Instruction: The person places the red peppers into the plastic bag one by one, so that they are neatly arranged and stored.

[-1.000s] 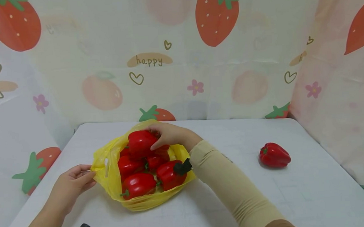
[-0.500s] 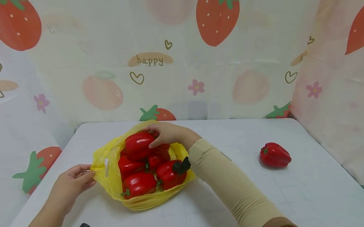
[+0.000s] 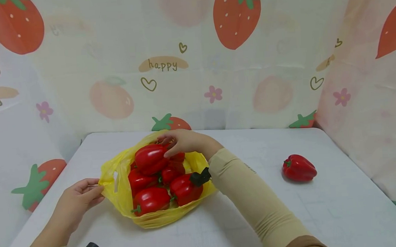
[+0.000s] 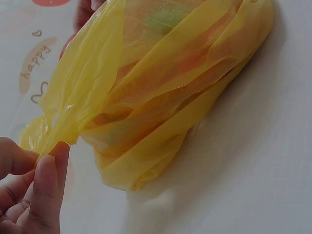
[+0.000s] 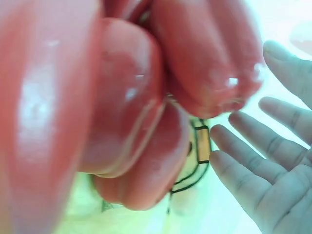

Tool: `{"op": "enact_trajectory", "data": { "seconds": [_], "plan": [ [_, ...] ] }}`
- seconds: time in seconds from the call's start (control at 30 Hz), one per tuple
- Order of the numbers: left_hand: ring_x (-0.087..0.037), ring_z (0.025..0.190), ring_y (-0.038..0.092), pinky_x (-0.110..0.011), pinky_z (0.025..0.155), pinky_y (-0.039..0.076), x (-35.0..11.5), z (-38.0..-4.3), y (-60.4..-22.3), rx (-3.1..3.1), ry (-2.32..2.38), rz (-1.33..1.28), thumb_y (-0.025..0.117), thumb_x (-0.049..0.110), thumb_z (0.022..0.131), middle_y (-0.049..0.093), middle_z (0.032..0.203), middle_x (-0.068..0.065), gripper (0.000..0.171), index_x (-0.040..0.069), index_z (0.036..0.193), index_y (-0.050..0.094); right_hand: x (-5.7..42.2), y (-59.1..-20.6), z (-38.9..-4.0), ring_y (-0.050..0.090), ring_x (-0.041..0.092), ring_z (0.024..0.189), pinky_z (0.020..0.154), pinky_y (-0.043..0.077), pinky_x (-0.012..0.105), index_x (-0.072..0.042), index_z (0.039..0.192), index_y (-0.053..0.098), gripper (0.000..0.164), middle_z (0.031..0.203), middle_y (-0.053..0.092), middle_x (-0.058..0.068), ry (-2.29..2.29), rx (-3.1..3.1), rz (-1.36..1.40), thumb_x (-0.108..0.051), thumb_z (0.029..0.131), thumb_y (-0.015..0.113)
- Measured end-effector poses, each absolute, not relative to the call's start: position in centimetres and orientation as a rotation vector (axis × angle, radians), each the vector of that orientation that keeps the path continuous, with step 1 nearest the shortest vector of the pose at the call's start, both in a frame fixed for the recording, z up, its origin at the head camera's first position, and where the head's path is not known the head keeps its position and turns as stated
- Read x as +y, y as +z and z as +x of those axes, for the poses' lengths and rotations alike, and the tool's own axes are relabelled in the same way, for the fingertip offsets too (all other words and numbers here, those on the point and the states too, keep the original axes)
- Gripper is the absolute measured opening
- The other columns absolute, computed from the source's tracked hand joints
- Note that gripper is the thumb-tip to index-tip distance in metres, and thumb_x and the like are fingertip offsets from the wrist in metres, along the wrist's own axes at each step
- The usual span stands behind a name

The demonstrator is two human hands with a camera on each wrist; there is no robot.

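A yellow plastic bag (image 3: 156,220) stands open-mouthed on the table, with several red bell peppers inside. Its left edge is pinched between the thumb and fingers of my left hand (image 3: 79,202); the left wrist view shows the same pinch on the gathered plastic (image 4: 63,131). My right hand (image 3: 190,142) is over the back of the bag's mouth, beside the topmost bell pepper (image 3: 150,159). Seen from the right wrist, the right hand (image 5: 263,161) has its fingers spread and uncurled, close to the end of a bell pepper (image 5: 209,53) and gripping nothing.
One more bell pepper (image 3: 299,168) lies by itself on the right side of the white table (image 3: 256,210). A strawberry-print backdrop (image 3: 189,90) stands behind and on both sides. A black strap piece (image 3: 200,176) at the right wrist overlaps a pepper in the bag.
The topmost pepper has shifted left and slightly down in the bag. My right hand has loosened from it and drawn a little to the right. The left hand stays put.
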State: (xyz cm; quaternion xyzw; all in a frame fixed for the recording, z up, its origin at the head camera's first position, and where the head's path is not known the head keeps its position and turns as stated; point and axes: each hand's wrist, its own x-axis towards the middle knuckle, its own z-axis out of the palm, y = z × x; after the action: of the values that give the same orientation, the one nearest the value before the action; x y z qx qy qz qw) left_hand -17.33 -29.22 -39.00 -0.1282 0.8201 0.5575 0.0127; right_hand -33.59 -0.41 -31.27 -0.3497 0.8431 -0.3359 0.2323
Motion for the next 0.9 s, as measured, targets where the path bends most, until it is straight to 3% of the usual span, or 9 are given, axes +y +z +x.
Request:
{"op": "enact_trajectory", "data": {
  "seconds": [0.4,0.6,0.9],
  "plan": [
    [-0.004,0.083,0.062,-0.022,0.074,0.053,-29.3,-17.4,-39.1,2.552,1.75,-0.378,0.058,0.034,0.089,0.062,0.108,-0.007,0.055,-0.002,0.127,0.043,1.8,-30.1,-33.7,0.052,0.02,0.116,0.089,0.048,0.028,-0.013,0.136,0.043,0.06,0.131,0.05,0.01,-1.057,2.222,-0.957,-0.016,0.082,0.068],
    [-0.004,0.083,0.062,-0.022,0.074,0.053,-29.3,-17.3,-39.1,2.561,1.733,-0.377,0.058,0.036,0.089,0.061,0.11,-0.009,0.056,-0.002,0.128,0.043,3.3,-29.8,-33.6,0.049,0.024,0.119,0.09,0.048,0.029,-0.01,0.136,0.043,0.057,0.126,0.052,0.006,-1.125,2.185,-0.955,-0.012,0.084,0.066],
    [-0.004,0.083,0.062,-0.023,0.075,0.053,-29.1,-17.2,-39.0,2.57,1.718,-0.372,0.057,0.034,0.09,0.061,0.11,-0.011,0.055,-0.002,0.128,0.043,6.1,-29.3,-33.5,0.049,0.029,0.118,0.088,0.049,0.032,-0.014,0.133,0.047,0.053,0.128,0.051,0.014,-1.209,2.184,-0.977,-0.012,0.083,0.066]
  ]
}}
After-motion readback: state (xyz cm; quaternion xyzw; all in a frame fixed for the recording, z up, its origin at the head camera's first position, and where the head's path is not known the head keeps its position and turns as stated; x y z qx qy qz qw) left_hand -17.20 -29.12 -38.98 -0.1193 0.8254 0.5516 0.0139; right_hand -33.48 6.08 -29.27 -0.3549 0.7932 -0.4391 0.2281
